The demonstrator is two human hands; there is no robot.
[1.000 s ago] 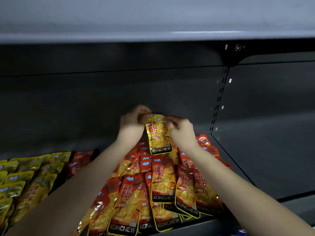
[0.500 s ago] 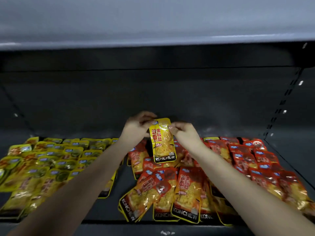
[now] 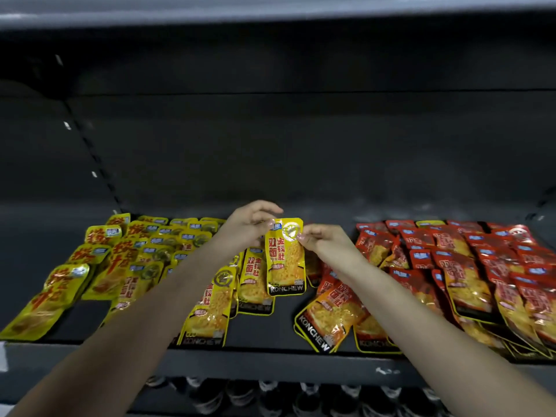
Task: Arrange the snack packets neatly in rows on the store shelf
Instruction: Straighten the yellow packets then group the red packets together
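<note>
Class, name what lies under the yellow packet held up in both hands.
Beneath the held packet, pinched by the left hand and right hand, more yellow packets overlap on the dark shelf. Anything straight behind it is covered.

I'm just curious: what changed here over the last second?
The yellow packet moved left, from over the red packets to above the yellow KONCHEW row. The left hand and right hand still pinch its top corners; nothing was let go.
</note>
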